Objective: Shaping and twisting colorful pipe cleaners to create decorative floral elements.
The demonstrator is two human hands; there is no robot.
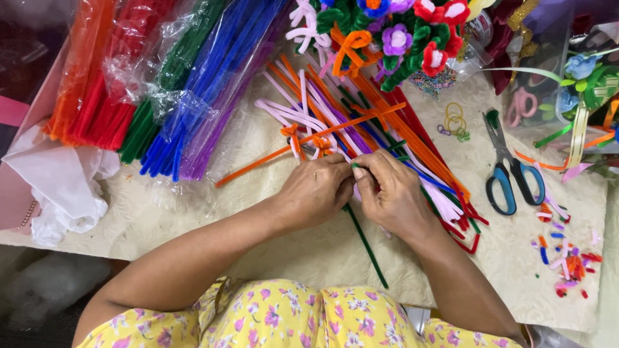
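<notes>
Blue-handled scissors [510, 169] lie right of bagged pipe cleaners [161, 77], near colourful cut scraps [567, 258].

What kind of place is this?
Probably a home craft table for making pipe-cleaner flowers: bagged pipe cleaners in many colours, finished flowers, blue-handled scissors, and both hands working a green stem.

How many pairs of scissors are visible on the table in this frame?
1. The blue-handled scissors lie on the table to the right of the right hand, blades pointing away from the person. More may be hidden under the craft materials.
</notes>
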